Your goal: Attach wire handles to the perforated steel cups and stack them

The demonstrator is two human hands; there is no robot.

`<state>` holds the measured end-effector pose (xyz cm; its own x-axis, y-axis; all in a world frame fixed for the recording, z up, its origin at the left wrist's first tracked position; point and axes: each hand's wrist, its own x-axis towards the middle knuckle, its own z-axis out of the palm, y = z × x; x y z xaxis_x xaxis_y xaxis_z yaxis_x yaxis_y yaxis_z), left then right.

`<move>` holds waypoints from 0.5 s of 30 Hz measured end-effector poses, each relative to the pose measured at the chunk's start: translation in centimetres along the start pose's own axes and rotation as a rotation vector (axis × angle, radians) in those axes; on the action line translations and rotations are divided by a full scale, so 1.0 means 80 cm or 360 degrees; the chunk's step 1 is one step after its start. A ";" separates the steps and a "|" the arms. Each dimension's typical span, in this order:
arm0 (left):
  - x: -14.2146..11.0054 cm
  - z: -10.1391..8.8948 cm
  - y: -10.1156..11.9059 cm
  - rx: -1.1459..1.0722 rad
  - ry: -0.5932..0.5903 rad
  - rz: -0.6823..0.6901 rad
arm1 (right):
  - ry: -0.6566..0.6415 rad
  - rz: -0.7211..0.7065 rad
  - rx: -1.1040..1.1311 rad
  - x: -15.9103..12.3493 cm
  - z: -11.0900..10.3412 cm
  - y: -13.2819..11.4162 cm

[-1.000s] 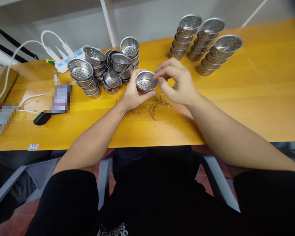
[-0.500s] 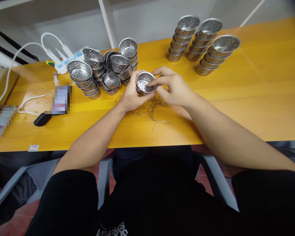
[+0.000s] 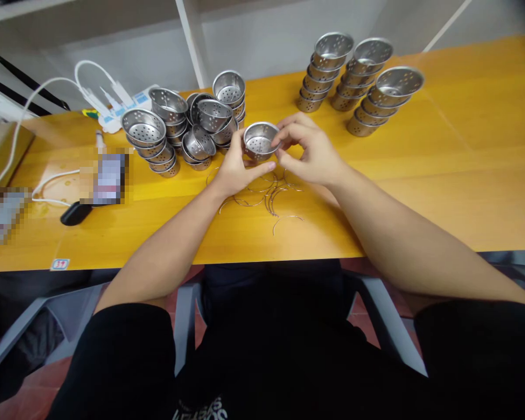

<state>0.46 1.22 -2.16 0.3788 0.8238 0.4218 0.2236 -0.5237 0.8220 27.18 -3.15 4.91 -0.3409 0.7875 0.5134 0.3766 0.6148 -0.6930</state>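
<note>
Above thin curved wires (image 3: 289,216) on a yellow wood-grain desk (image 3: 459,198), the left hand (image 3: 236,166) grips a perforated metal cup (image 3: 261,141), mouth up, thumb along the near side. Both forearms reach forward; the right hand (image 3: 308,149) bends its fingers at the cup's right rim, though whether they pinch it I cannot tell. Shiny, round, hole-punched cups stand nested in left-hand stacks (image 3: 151,143) and right-hand stacks (image 3: 374,105), before a grey back panel (image 3: 262,44).

Black short-sleeved shirt (image 3: 297,344), pale lettering (image 3: 203,409).
</note>
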 end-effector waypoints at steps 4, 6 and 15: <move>-0.001 0.002 -0.001 -0.0054 0.0059 -0.0142 | 0.0168 0.0065 -0.0106 0.006 -0.008 0.044; -0.001 0.000 0.010 -0.0028 0.0104 -0.0161 | 0.0210 0.0110 -0.0128 0.007 -0.009 0.068; -0.002 -0.003 0.063 0.0023 -0.0035 -0.0173 | 0.0067 0.0191 -0.0293 0.015 0.008 0.096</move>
<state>1.30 -1.54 2.03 0.3712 0.8710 0.3219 0.2776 -0.4349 0.8566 29.08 2.49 -0.14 -0.2493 0.8542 0.4564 0.5643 0.5111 -0.6484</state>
